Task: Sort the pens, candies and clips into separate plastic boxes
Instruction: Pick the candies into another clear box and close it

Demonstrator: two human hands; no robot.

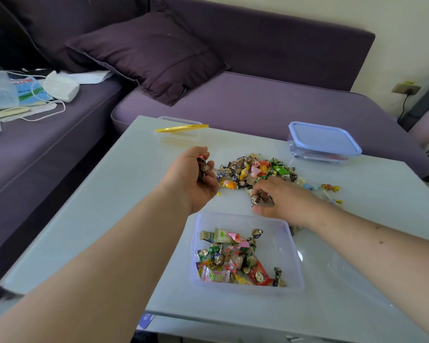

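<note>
left hand – fingers curled round gathered candies (palm up, likely to stockpile) | right hand – pinches wrapped candies at the candy pile | open box near, for short drops

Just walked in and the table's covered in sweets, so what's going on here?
A person is sorting candies at a white table. The left hand grips a few wrapped candies, and the right hand pinches another at the edge of the loose pile. The open clear box nearest them already holds a batch. A blue-lidded box and a yellow-lidded box stand behind.
</note>
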